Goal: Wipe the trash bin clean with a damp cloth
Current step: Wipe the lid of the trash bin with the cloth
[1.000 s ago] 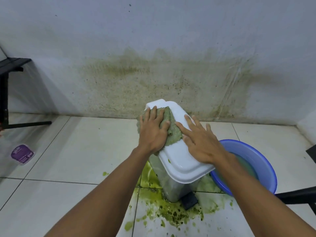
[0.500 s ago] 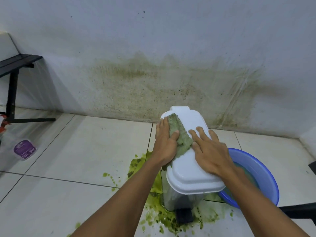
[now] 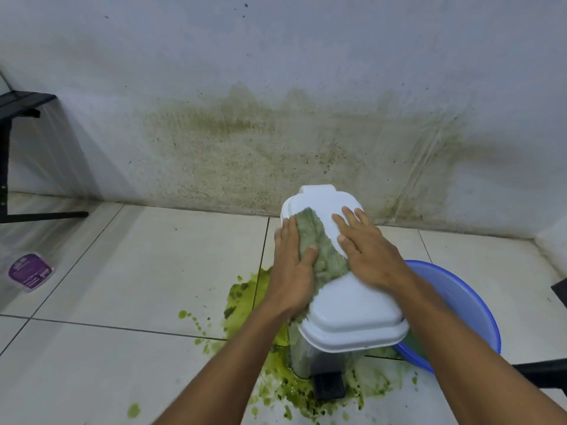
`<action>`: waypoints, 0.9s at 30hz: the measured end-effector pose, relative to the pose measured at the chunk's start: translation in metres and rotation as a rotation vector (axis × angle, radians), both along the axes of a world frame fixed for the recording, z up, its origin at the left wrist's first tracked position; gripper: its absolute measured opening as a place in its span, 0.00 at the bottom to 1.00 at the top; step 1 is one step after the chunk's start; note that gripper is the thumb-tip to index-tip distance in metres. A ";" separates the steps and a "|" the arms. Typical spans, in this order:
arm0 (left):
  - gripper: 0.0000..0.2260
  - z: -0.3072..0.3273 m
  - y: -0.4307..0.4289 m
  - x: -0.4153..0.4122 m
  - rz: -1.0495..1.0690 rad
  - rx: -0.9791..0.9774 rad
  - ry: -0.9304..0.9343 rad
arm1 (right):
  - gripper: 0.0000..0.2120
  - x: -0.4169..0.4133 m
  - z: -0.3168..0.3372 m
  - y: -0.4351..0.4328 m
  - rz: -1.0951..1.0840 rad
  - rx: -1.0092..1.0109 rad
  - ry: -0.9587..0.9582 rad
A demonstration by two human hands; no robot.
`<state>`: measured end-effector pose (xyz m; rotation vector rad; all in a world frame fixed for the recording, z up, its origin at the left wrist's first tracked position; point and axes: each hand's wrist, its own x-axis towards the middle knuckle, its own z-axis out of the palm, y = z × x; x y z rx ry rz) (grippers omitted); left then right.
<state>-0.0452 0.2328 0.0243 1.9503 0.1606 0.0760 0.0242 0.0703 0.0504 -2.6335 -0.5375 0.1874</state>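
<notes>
Now the bin [image 3: 302,357] stands on the tiled floor [image 3: 138,271] in a green spill [image 3: 245,299], white lid [image 3: 352,308] shut. The left hand [image 3: 293,271] presses a greenish cloth [image 3: 319,240] flat on the lid, and the right hand [image 3: 368,253] lies flat beside it, fingers straight.

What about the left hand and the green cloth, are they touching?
Touching. The head view shows the left hand flat on the cloth, thumb pressing it.

Soft even light, wide-angle edge distortion
</notes>
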 end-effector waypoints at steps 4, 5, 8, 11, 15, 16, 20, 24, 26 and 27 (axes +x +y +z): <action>0.29 -0.007 -0.017 -0.042 0.029 -0.022 -0.082 | 0.24 -0.004 0.001 0.001 -0.016 -0.046 -0.009; 0.29 -0.008 -0.013 -0.031 0.027 -0.035 -0.070 | 0.24 -0.004 0.001 0.001 -0.006 -0.066 -0.016; 0.29 -0.005 0.008 0.031 0.022 -0.038 0.005 | 0.24 -0.006 0.001 0.002 0.006 -0.093 -0.023; 0.29 0.003 0.023 0.075 0.039 -0.027 0.042 | 0.24 -0.006 0.003 0.002 0.007 -0.102 -0.023; 0.28 0.004 0.008 0.035 0.050 -0.026 0.018 | 0.24 -0.005 0.003 0.004 0.000 -0.112 -0.034; 0.28 0.001 0.003 0.015 0.056 -0.034 -0.004 | 0.24 -0.005 0.003 0.004 -0.001 -0.105 -0.034; 0.31 -0.007 -0.010 -0.024 0.112 -0.112 -0.074 | 0.24 -0.006 0.004 0.003 0.007 -0.098 -0.035; 0.30 0.002 0.004 0.021 0.153 -0.053 -0.024 | 0.24 -0.006 0.003 0.003 -0.001 -0.091 -0.027; 0.30 0.010 0.012 0.046 0.095 0.013 0.021 | 0.24 -0.005 0.003 0.003 -0.008 -0.080 -0.025; 0.29 0.013 0.012 0.051 0.087 0.028 0.036 | 0.24 -0.005 0.003 0.003 -0.011 -0.073 -0.021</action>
